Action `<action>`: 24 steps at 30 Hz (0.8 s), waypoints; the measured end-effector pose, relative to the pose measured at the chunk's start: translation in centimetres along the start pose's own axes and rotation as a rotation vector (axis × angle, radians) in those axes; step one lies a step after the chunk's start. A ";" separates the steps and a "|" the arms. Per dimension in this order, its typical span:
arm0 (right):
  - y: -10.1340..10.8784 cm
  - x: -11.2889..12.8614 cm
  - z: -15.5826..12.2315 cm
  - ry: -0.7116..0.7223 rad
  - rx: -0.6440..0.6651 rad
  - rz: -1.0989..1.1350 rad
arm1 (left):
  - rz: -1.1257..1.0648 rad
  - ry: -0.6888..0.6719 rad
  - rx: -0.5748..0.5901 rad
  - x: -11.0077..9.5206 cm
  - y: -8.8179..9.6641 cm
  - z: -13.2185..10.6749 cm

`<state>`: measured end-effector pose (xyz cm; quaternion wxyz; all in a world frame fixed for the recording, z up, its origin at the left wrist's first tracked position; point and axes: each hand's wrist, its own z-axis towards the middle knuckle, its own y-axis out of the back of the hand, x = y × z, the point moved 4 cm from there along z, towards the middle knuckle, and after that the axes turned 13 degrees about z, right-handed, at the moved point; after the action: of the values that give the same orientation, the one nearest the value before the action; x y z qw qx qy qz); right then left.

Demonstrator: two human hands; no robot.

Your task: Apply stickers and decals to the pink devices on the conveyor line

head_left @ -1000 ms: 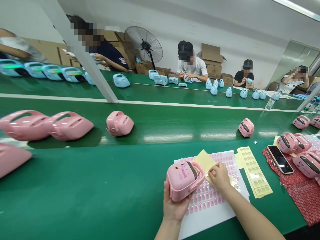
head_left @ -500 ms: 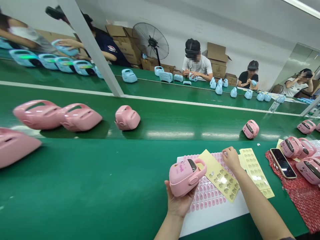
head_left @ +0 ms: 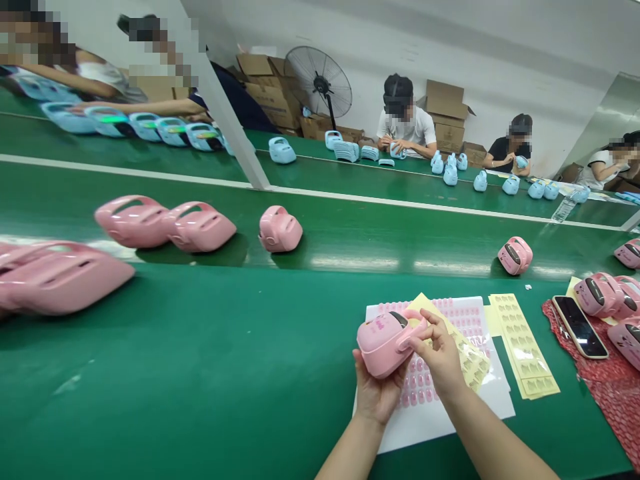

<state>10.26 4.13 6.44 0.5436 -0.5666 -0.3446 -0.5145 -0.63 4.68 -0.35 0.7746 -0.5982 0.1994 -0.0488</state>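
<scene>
My left hand [head_left: 376,395] cups a small pink toy case with a handle [head_left: 383,341] from below, above a white sheet of pink stickers [head_left: 453,413]. My right hand [head_left: 440,353] is pinched against the right side of the case, by its handle; what its fingertips hold is too small to make out. A yellow backing sheet [head_left: 473,360] lies under my right hand on the sticker sheet.
Yellow sticker strips [head_left: 523,343], a black phone [head_left: 580,327] on red mesh [head_left: 613,393] and more pink cases [head_left: 597,293] lie to the right. Other pink cases [head_left: 280,229] ride the green belt [head_left: 350,240]. Blue cases [head_left: 281,151] and seated people are across the line.
My right hand has come back from the far edge of the sticker sheet to the side of the pink case. The view has shifted, and the belt's cases appear further right.
</scene>
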 end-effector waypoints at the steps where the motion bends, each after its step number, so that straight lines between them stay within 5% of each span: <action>1: -0.3 0.1 -0.1 -0.001 0.001 -0.010 | 0.000 0.006 -0.010 0.1 0.0 0.0; 10: -0.7 0.0 -0.8 0.039 -0.070 -0.124 | 0.026 0.024 -0.059 0.4 0.0 -0.2; 24: -1.3 0.9 -1.4 0.341 -0.024 -0.354 | -0.007 0.052 -0.068 0.4 -0.2 -0.2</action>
<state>8.91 2.86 7.50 0.4887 -0.4087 -0.3357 -0.6939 -0.26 4.33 -0.34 0.7483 -0.6233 0.2190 -0.0601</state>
